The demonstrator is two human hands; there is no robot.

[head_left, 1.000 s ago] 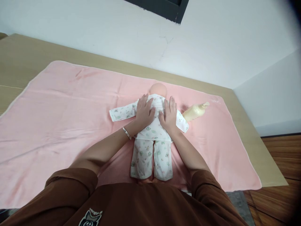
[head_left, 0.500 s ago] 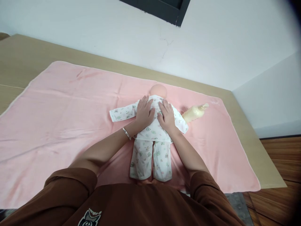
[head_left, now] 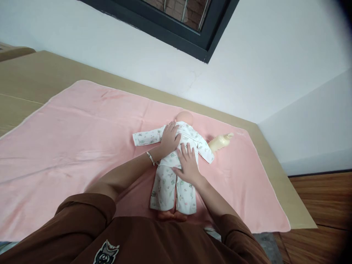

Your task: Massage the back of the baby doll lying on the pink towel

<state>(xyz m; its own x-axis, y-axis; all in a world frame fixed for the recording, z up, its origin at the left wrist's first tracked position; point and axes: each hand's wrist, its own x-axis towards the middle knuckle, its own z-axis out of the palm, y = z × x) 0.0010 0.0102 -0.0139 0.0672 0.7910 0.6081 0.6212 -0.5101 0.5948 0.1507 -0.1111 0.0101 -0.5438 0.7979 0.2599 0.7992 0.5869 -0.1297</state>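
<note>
On a pink blanket (head_left: 90, 135) | dressed doll (head_left: 170, 160) stretched near to far, head far | left hand (head_left: 169, 139) flat on upper torso; right hand (head_left: 189, 167) nearer, over the waist | fingers extended, both gripped nothing

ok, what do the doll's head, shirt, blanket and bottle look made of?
Head: probably vinyl or plastic; smooth, hairless.
Shirt: thin printed cloth, likely cotton; soft folds.
Blanket: matte fabric, maybe fleece; creases, no shine.
Bottle: likely plastic, glossy highlights; could be glass.

Pale bottle (head_left: 220, 142) on pink blanket (head_left: 82, 154), R side. Tan table (head_left: 49, 77) below, nr white wall (head_left: 261, 66) w/ dark-framed window (head_left: 165, 27). Brown floor (head_left: 327, 205), lower R
</note>
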